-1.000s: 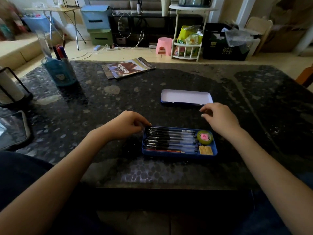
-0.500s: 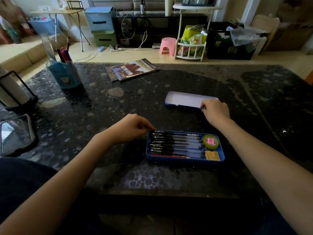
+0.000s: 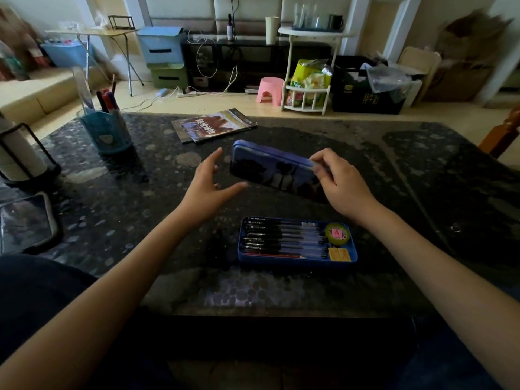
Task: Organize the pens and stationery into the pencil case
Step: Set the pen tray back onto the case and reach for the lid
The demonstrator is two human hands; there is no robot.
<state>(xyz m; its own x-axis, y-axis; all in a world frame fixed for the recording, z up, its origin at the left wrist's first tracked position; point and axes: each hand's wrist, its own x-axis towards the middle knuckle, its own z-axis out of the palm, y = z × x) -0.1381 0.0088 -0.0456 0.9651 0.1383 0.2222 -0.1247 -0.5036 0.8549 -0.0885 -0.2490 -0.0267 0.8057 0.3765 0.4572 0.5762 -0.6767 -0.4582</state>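
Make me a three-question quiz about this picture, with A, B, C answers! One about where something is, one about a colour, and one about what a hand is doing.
1. Where is the green tape roll?
A. In the pencil case, right end
B. On the magazine
C. In the pen cup

2. What colour is the stool on the floor?
A. Green
B. Pink
C. Black

3. What is the right hand doing?
A. Resting flat
B. Pointing
C. Holding the lid

Answers:
1 A, it lies beside the pens.
2 B, it is plainly pink.
3 C, its fingers pinch the lid above the table.
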